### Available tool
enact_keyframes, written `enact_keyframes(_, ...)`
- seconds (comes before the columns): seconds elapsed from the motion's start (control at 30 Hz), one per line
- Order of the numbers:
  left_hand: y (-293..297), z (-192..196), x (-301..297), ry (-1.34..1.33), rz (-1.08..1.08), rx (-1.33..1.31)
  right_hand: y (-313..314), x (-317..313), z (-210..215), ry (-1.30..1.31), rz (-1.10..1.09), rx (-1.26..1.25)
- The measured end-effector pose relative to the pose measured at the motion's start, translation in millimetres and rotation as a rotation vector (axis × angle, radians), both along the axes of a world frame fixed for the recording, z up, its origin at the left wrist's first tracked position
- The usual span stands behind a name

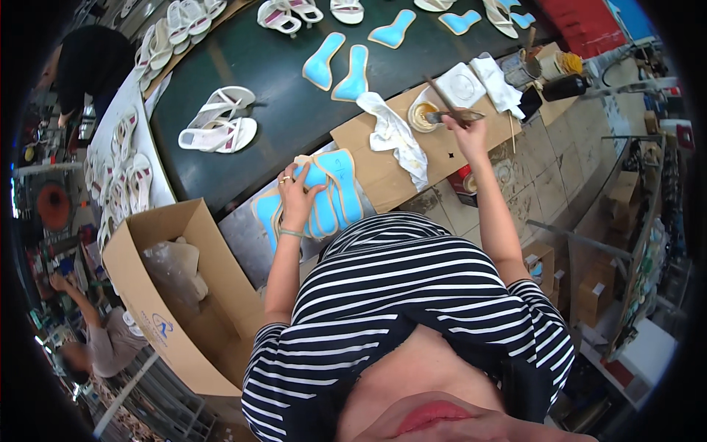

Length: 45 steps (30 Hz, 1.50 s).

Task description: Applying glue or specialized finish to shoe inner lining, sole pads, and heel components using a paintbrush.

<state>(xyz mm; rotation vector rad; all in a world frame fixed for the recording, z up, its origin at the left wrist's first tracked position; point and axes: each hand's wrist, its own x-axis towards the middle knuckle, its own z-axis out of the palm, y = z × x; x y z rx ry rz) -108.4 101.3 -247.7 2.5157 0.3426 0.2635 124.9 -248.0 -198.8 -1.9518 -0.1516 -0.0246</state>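
My left hand rests with spread fingers on a fanned stack of blue shoe insoles with tan edges, lying at the near edge of the dark work table. My right hand grips a brush whose tip is over a small round tin of yellowish glue. The tin stands on a sheet of cardboard, beside a crumpled white rag.
More blue insoles and white sandals lie across the table. An open cardboard box holding a plastic bag stands at my left. Jars and a dark bottle sit at the right end. Other people work at left.
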Motion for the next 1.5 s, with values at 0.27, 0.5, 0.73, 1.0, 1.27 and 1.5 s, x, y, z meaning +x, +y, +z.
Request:
enact_keyframes(0.27,19,23,-22,-0.02,0.062,-0.296,31,-4,7,-0.083,-0.069,-0.48)
enact_keyframes(0.5,35,54,-47,-0.249,0.527,-1.459,17,17,-20,0.137,-0.04,-0.236)
enact_keyframes(0.73,45,100,-22,-0.229,0.309,-1.313,21,9,22,0.038,-0.036,0.186)
enact_keyframes(1.0,18,110,41,-0.027,0.124,-1.195,32,-9,52,0.389,0.259,0.404)
enact_keyframes(1.27,-17,144,80,0.112,-0.211,-1.497,93,-34,165,0.176,0.601,0.442)
enact_keyframes(1.5,-27,151,78,0.129,-0.304,-1.559,116,-3,158,-0.034,0.474,0.321)
